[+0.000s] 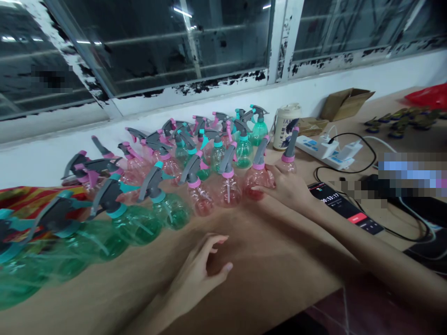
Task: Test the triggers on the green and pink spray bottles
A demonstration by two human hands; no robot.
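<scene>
My right hand [288,186] reaches across the table and grips the round body of a clear pink spray bottle [257,179], which stands upright at the right end of the front row. Another pink spray bottle [288,156] is just behind that hand, its lower part hidden. My left hand [200,270] hovers over the bare tabletop, empty, with thumb and fingers apart. To its left runs a line of green spray bottles [138,223] with grey heads and turquoise collars. Two more pink spray bottles [229,188] stand between these and the held one.
More pink and green bottles [167,163] crowd behind, against the wall. A white cup [287,125], an open cardboard box [344,104], a power strip [324,151] with cables and a phone [344,207] lie at right. Beyond are small dark objects [400,121] and a red bag [428,96].
</scene>
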